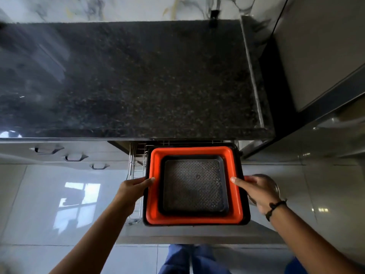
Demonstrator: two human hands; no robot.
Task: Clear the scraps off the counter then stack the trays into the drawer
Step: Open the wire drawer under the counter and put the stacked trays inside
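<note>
Three drawer handles (75, 156) step down the cabinet front at far left, below the dark speckled counter (128, 80) that fills the top of the view, its surface glossy with reflections at the left end. Next comes the wire drawer basket (136, 169), pulled out under the counter edge, chrome rods showing along its left side. My left hand (132, 189) grips the left edge of the tray stack, thumb over the orange rim, fingers curled under and closed on it. Stack sits in the open drawer: black outer tray (245, 216) at bottom, orange tray (192, 152) nested inside it, small dark tray (194, 186) with a patterned mesh-like floor nested inside the orange one, all level and roughly centred. My right hand (254, 191) clamps the right edge of the stack, thumb on the orange rim, fingers wrapped below; dark wristband (275, 206) on that wrist. Drawer front panel (197, 234) runs under the stack, nearest me. Blue trousers (189, 260) at bottom centre over pale glossy floor tiles (39, 204). Tall grey cabinet (316, 56) at far right.
</note>
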